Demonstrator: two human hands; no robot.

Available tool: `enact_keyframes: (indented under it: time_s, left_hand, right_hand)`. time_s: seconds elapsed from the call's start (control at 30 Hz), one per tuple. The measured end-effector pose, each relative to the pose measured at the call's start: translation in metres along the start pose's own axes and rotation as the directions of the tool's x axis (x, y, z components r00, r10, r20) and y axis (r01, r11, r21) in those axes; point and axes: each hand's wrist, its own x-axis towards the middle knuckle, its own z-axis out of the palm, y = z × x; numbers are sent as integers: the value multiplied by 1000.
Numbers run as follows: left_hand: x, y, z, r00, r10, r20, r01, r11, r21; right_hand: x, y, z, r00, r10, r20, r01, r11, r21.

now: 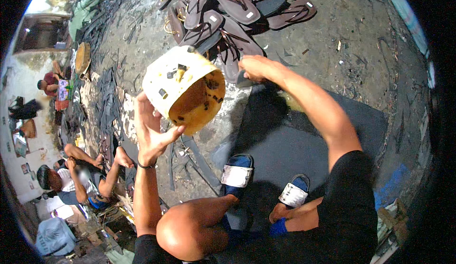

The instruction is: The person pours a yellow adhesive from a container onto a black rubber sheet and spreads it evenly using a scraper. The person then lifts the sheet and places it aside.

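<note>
My left hand [151,130] grips the lower rim of a white plastic bucket [178,81], tilted so its yellow-stained inside [199,103] faces me. Dark scraps stick to its wall. My right hand [254,68] reaches forward to the near edge of a pile of dark flip-flop sandals [228,7] on the ground; its fingers are curled, and what they touch is hidden. My knee [185,231] and both feet in blue-and-white slides [237,174] rest on a dark rubber sheet [304,140].
Black rubber strips and offcuts [107,98] litter the concrete floor on the left. A person [71,178] sits on the floor at lower left, another [50,83] farther back. A round wooden block [83,57] stands behind them.
</note>
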Motion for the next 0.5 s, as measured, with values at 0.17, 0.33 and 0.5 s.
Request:
enact_keyframes:
  time_s: [0.17,0.33,0.5]
  left_hand:
    - [8,29,38,993,111,49,-106,990,-93]
    - [31,70,61,912,349,215,-329,936,-124]
    - [56,96,109,808,490,327,-446,872,-202]
  right_hand:
    - [-100,35,-65,936,56,-346,6,984,175]
    - [-256,45,-108,858,343,-382,-46,792,609]
    - [-376,31,-94,677,614,-406,-126,640,758]
